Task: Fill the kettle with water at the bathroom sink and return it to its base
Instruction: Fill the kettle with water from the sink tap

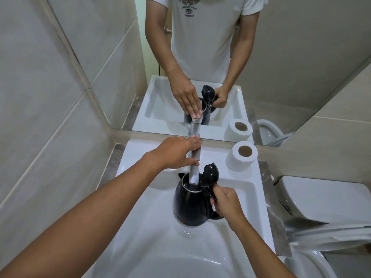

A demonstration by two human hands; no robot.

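Note:
A black kettle (190, 205) stands upright in the white sink basin (152, 243), its lid (209, 175) flipped open and pointing up. My right hand (225, 201) is shut on the kettle's handle at its right side. The chrome faucet (194, 169) reaches out over the kettle, and its spout end sits inside the open mouth. My left hand (176, 153) lies over the top of the faucet, fingers draped on its lever near the mirror. I cannot tell whether water is running or how full the kettle is.
A toilet paper roll (242, 156) stands on the sink's back right corner. A white toilet with its tank (325, 199) is close on the right. A mirror (200, 67) rises behind the faucet and tiled wall closes the left side.

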